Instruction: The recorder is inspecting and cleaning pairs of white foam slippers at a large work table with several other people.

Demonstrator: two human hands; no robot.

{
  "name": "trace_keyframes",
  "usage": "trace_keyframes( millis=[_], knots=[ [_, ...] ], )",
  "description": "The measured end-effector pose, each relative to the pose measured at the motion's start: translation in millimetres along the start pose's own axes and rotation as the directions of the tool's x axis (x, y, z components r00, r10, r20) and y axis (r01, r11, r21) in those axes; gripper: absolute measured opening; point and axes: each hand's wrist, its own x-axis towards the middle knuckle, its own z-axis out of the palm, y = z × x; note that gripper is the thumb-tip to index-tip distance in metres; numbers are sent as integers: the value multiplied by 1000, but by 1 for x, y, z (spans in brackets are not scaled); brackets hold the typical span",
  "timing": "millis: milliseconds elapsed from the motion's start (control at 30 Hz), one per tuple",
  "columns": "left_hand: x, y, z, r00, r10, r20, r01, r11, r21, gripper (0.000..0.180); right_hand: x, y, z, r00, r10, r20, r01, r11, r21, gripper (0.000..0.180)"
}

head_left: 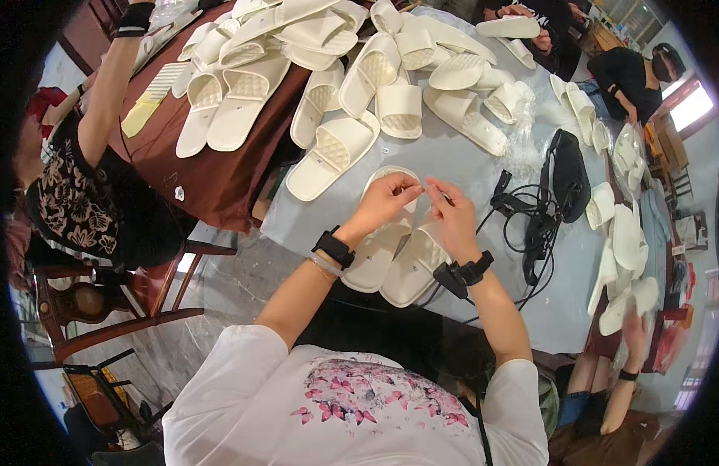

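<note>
Head view. The bench (453, 167) carries a grey cover on my side and a dark maroon cloth (220, 171) on the far left; the room is crowded, with other people seated around it. A heap of white quilted foam slippers (336, 70) covers the far bench, and a black cable bundle (534, 217) lies to my right.

Two white foam slippers (394, 260) lie side by side under my wrists, long axes running from the near edge away from me, slightly rightward.

My left hand (387, 198) and right hand (453, 213) meet just above them, fingers pinched together on something too small to make out.
</note>
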Motion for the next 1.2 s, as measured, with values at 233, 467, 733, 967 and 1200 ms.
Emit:
trace_keyframes(
  millis=[233,467,733,967,1200],
  knots=[
    [1,0,-3,999,-22,50,22,1000,-14,19,2,6,1,994,-100,-32,96,990,-106,20],
    [1,-1,-3,999,19,47,-18,999,-28,18,4,8,2,1000,-6,-6,5,998,-63,21],
    [3,5,-8,997,-46,-67,42,998,-49,21,-1,-24,7,990,43,-133,-40,999,29,24],
    [-16,3,-43,795,87,-600,-139,990,-40,18,-39,-153,-13,902,-430,-30,431,899,83,22],
    [-30,6,-63,758,-61,-650,-50,987,-150,18,-83,-310,-212,234,-953,-191,399,274,-875,36]
  ],
)
